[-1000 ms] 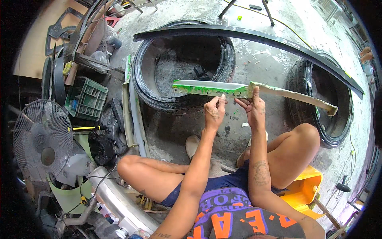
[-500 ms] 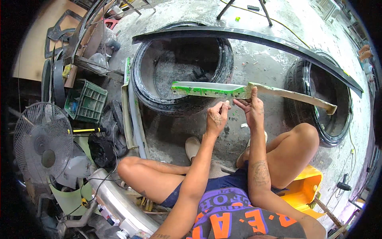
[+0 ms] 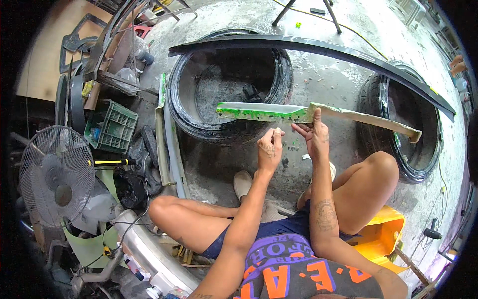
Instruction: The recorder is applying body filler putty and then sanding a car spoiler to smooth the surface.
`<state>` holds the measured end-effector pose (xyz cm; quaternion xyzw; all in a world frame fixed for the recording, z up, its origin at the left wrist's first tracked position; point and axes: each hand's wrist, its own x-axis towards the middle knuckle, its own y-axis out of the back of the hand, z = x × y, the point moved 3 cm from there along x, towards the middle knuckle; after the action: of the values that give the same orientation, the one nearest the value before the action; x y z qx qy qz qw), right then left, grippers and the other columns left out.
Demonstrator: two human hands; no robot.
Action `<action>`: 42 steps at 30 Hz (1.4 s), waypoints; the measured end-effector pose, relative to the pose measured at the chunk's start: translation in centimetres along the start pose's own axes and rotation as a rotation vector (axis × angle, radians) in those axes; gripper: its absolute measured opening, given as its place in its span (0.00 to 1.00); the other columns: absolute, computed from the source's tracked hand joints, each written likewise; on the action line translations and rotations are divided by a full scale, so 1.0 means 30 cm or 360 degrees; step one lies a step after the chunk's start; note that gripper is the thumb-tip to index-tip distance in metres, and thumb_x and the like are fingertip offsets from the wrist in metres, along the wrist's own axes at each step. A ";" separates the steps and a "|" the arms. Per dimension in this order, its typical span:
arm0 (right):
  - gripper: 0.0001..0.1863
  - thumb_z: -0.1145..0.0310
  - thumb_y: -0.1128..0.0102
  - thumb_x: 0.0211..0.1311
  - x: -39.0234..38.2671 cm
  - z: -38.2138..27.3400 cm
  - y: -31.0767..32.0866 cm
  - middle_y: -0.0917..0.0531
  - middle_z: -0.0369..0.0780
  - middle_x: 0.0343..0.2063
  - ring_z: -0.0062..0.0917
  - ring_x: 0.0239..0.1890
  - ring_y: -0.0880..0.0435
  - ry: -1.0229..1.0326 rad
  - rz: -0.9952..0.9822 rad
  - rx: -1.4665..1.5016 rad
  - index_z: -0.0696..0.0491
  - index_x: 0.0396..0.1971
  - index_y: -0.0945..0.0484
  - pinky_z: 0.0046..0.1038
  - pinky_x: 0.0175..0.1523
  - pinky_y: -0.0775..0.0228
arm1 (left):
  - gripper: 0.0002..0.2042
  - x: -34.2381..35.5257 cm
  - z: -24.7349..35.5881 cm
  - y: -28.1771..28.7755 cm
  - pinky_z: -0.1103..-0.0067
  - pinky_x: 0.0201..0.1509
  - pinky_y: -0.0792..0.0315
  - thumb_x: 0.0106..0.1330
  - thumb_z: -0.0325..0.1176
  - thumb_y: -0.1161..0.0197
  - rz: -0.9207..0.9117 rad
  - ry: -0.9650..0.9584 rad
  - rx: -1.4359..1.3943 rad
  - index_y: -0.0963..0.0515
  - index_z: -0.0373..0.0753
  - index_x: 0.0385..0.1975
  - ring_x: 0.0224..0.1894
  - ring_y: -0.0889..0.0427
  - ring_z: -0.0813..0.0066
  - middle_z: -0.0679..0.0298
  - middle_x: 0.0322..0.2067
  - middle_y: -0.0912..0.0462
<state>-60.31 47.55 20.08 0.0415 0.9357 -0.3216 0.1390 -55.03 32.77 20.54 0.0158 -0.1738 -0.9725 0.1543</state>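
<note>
A long narrow strip (image 3: 264,111) with a green-edged, whitish left part and a beige right part stretches across in front of me. My right hand (image 3: 313,137) grips it near the middle, thumb up on its near face and the other fingers below or behind. Just under its green section, my left hand (image 3: 269,149) is closed in a pinch, apart from the strip. Whatever the pinch holds, if anything, is too small to make out. Beyond the strip, a long black trim piece (image 3: 298,43) rests across a tyre (image 3: 180,117) at left and another tyre (image 3: 371,129) at right.
At left stand a fan (image 3: 57,174), a green crate (image 3: 117,124) and a black bag (image 3: 129,187). Long thin strips (image 3: 174,149) lie beside the left tyre. A yellow plastic container (image 3: 386,231) is by my right knee. Green flakes dot the concrete floor (image 3: 219,169).
My left fingertips have drawn slightly left and down. My right hand keeps its grip, and the strip stays nearly in place. The left surroundings appear shifted slightly right.
</note>
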 end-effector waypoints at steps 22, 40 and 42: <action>0.37 0.41 0.48 0.67 -0.002 0.008 0.003 0.17 0.52 0.40 0.37 0.43 0.14 -0.0029 0.0010 0.0013 0.70 0.42 0.25 0.39 0.51 0.17 | 0.13 0.050 0.018 0.003 0.71 0.31 0.27 0.71 0.36 0.47 0.0052 -0.0146 0.0250 0.19 0.32 0.35 0.25 0.17 0.64 0.51 0.23 0.18; 0.38 0.41 0.48 0.67 0.002 0.010 0.009 0.17 0.51 0.40 0.37 0.43 0.14 -0.0034 -0.0031 0.0001 0.70 0.44 0.25 0.39 0.51 0.17 | 0.14 0.067 0.017 0.010 0.73 0.33 0.26 0.71 0.35 0.46 0.0055 -0.0169 0.0159 0.19 0.31 0.32 0.27 0.15 0.65 0.53 0.25 0.16; 0.38 0.41 0.48 0.67 0.002 0.010 0.007 0.17 0.51 0.40 0.37 0.43 0.14 -0.0032 -0.0027 0.0007 0.70 0.43 0.25 0.39 0.51 0.17 | 0.14 0.067 0.011 0.007 0.73 0.33 0.26 0.71 0.35 0.46 0.0039 -0.0140 0.0169 0.19 0.31 0.32 0.27 0.16 0.65 0.53 0.25 0.15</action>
<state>-60.25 47.54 19.72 0.0308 0.9339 -0.3252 0.1456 -56.92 32.07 20.97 -0.0209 -0.2320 -0.9597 0.1574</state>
